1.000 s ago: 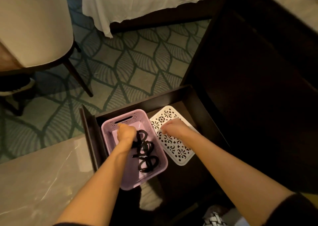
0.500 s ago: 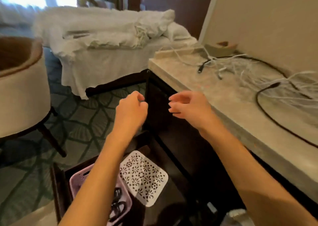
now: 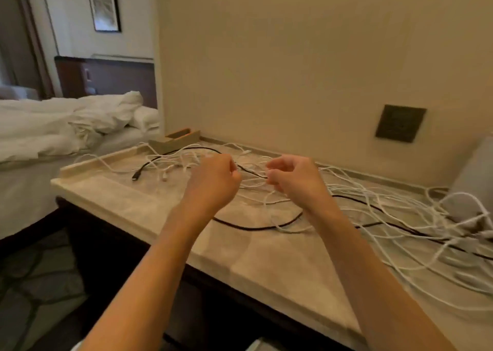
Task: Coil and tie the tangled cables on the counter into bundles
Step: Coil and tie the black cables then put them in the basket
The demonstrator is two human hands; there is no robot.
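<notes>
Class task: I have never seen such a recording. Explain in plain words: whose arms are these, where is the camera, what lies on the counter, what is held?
No machine: a person wears a camera on the head, so the one picture looks down at their own bare left hand and right hand. On the beige marble counter lies a tangle of thin white cables, a long black cable among them. Both hands hover over it, fingers curled; blur hides whether either pinches a cable.
</notes>
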